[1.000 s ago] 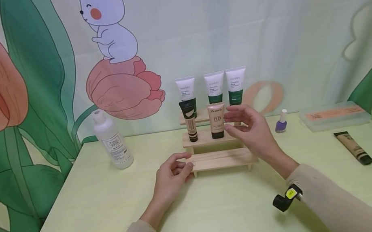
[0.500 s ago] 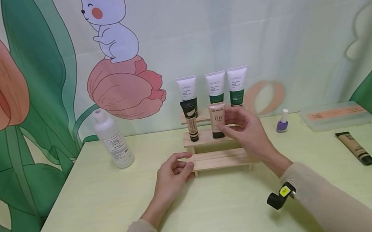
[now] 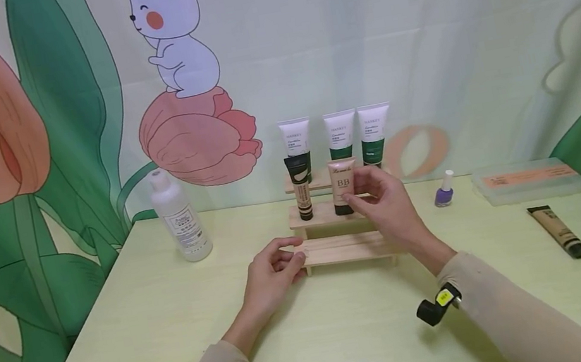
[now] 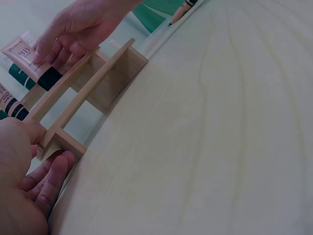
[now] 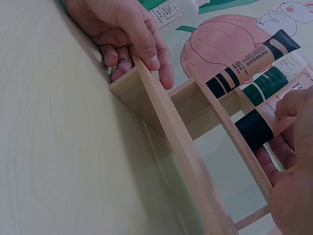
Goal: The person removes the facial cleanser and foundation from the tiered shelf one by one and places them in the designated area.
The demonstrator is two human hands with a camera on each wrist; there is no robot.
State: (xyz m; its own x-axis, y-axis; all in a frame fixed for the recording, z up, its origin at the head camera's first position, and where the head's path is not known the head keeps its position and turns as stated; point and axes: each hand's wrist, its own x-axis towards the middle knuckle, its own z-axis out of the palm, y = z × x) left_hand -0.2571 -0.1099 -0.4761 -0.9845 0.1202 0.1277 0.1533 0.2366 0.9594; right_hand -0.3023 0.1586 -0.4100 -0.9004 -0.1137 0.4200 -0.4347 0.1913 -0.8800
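Observation:
A three-step wooden stand [image 3: 348,249] is at the middle of the table. My left hand [image 3: 271,274] grips the left end of its lowest step, thumb above and fingers below in the left wrist view. On the middle step, my right hand [image 3: 388,200] pinches a pink BB cream tube [image 3: 344,179] between thumb and fingers; its black cap [image 5: 254,129] is at the step. Left of it a black-and-tan tube [image 3: 301,191] stands upright on the same step. Behind, white-and-green tubes [image 3: 375,128] stand on the top step, their lower parts partly hidden.
To the left stands a white bottle [image 3: 180,218]. Purple nail polish [image 3: 443,190], a clear plastic case [image 3: 530,182] and a lying tan tube [image 3: 559,232] are on the right. A printed curtain [image 3: 417,44] hangs behind the table.
My right hand has moved left from beside the BB cream tube and taken hold of it. My left hand has stayed on the stand.

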